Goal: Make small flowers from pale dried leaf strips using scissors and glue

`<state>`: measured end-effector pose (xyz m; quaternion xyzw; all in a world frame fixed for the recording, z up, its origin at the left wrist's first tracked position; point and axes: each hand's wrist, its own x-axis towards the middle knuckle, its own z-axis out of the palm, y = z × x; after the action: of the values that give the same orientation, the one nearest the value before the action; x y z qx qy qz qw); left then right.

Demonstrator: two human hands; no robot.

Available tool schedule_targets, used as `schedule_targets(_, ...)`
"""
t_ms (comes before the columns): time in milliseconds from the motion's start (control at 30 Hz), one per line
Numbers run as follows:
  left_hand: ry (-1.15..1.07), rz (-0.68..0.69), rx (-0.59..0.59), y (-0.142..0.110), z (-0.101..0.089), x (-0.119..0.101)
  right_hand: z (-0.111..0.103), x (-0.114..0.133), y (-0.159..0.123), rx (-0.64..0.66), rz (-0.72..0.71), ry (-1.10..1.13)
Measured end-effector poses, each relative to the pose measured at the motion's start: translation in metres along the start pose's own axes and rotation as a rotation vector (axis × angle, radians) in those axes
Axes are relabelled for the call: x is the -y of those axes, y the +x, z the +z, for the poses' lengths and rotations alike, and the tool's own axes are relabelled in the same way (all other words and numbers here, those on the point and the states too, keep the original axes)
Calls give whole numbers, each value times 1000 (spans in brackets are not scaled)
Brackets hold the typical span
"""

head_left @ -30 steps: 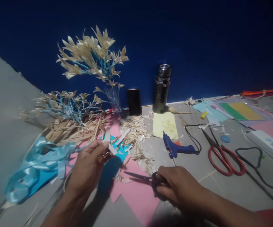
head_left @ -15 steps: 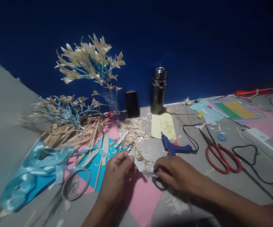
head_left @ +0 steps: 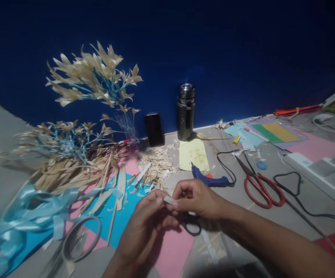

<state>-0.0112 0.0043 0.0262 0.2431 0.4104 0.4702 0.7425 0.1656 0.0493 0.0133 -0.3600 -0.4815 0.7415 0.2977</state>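
Note:
My left hand (head_left: 145,226) and my right hand (head_left: 199,200) meet at the front middle, both closed in a pinch on a small white strip (head_left: 169,199). Just below my right hand shows a dark handle loop of the small scissors (head_left: 192,227); their blades are hidden, and whether they lie on the table or hang from my fingers I cannot tell. Pink paper (head_left: 174,251) lies underneath. Beyond my right hand is a blue glue gun (head_left: 210,179), and blue paper (head_left: 126,216) with pale leaf strips (head_left: 121,187) spreads to the left.
Dried flowers (head_left: 92,73), a phone (head_left: 153,130) and a flask (head_left: 186,112) stand along the blue wall. Dry scraps (head_left: 155,164) lie in the middle. Light-blue ribbon (head_left: 42,204) and a tape ring (head_left: 97,231) are left; red-handled scissors (head_left: 261,191) and a white power strip (head_left: 309,166) right.
My left hand moved right with the white strip. My right hand shifted from the small scissors' handles to pinch the strip. The view turned slightly right.

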Motion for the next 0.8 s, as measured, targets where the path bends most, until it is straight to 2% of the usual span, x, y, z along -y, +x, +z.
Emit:
schedule_targets(67, 7, 23, -10, -3, -5, -4, -3, -2, 2, -25, 65, 9)
schedule_targets(133, 68, 63, -70, -5, -7, -5, -5, -4, 4, -9, 112, 28)
schedule_targets(233, 184, 78, -143, -5, -5, -3, -7, -7, 6, 29, 111, 23)
schedule_targets(400, 249, 43, -174, 2, 0, 2, -10, -7, 5, 123, 145, 38)
schedule_targets(533, 138, 56, -169, 5, 0, 1, -14, -7, 5, 197, 95, 25)
schedule_targets(600, 99, 84, -170, 4, -1, 0, -16, -10, 7, 172, 48, 6)
schedule_targets(700, 76, 134, -218, 2, -6, -3, -19, -15, 12, 133, -39, 96)
schedule_targets(800, 156, 157, -280, 0, -11, -1, -19, -19, 15, 83, -109, 186)
